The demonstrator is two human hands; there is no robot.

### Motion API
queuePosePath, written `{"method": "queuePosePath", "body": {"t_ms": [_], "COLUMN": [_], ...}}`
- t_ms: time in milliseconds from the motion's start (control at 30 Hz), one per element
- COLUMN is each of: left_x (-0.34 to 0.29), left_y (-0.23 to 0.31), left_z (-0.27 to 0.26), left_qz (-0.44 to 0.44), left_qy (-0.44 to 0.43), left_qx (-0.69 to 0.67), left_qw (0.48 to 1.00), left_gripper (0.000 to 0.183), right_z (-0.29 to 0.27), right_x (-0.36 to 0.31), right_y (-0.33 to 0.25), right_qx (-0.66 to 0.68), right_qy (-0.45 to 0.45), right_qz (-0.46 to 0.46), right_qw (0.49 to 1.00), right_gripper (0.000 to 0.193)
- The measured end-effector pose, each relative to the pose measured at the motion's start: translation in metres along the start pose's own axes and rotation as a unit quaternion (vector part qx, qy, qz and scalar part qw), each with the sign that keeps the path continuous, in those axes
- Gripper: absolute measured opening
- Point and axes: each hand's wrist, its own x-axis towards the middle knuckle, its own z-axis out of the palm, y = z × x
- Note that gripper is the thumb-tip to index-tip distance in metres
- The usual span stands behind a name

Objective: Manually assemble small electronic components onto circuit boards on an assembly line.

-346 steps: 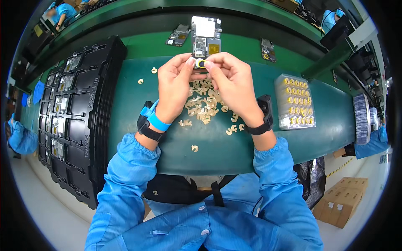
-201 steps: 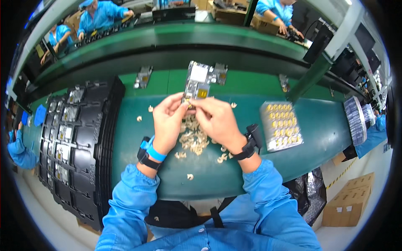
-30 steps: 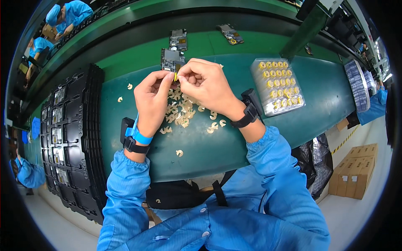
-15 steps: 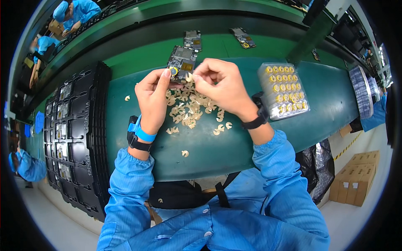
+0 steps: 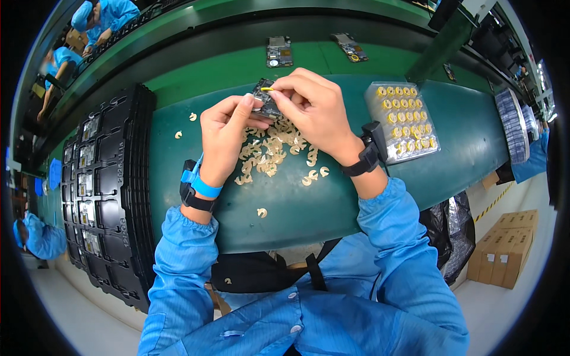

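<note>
**Right hand (image 5: 317,113) pinches a small round yellow-edged part (image 5: 267,89) at the dark rectangular circuit board (image 5: 268,107)**

Closest in, a cream C-shaped piece (image 5: 228,280) lies on the black fabric pouch (image 5: 261,274) at the person's lap. Off to the right, brown cardboard cartons (image 5: 503,249) on the floor carry dark print and white labels (image 5: 490,258), all too small to read. Up onto the dark green tabletop (image 5: 297,222): one loose cream piece near the front edge, then a scattered heap of cream C-shaped pieces (image 5: 270,154) below the hands.

And here's the action! Left hand (image 5: 225,130), thumb against fingers, grips the board over the heap's far end. Right thumb and forefinger squeeze the yellow-edged part at the board's far end; whether the two touch, I can't tell.

Left, stacked black plastic trays (image 5: 113,202) show raised letters and numerals along the side. Right, a clear plastic tray (image 5: 393,156) holds rows of yellow-ringed round parts (image 5: 398,117).

Beyond, on the brighter green strip (image 5: 312,56), more circuit boards (image 5: 279,52) lie apart. Far upper left, two co-workers in blue (image 5: 116,15) bend over their work.
</note>
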Motion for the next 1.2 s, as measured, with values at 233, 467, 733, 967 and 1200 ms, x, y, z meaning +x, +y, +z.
{"method": "queuePosePath", "body": {"t_ms": [233,467,733,967,1200], "left_x": [-0.001,0.000,-0.002,0.000,0.001], "left_y": [-0.001,-0.002,-0.002,-0.003,-0.012], "left_z": [-0.001,-0.002,0.002,0.006,0.002], "left_qz": [-0.004,0.009,0.063,0.055,-0.011], "left_qy": [-0.004,0.016,-0.002,-0.001,-0.003], "left_qx": [-0.038,-0.023,0.032,0.010,-0.040], "left_qw": [0.999,1.000,0.997,0.998,0.999], "left_gripper": [0.027,0.023,0.022,0.033,0.031], "right_z": [0.002,0.004,0.007,-0.007,0.006], "right_x": [-0.002,0.003,-0.001,0.008,0.001], "right_y": [0.006,0.006,0.005,-0.010,-0.010], "right_qx": [-0.124,-0.053,0.088,0.216,0.059], "right_qy": [-0.001,0.017,-0.022,-0.032,-0.072], "right_qz": [-0.149,-0.136,0.090,0.194,0.151], "right_qw": [0.981,0.989,0.992,0.956,0.984], "right_gripper": [0.017,0.016,0.015,0.010,0.015]}}
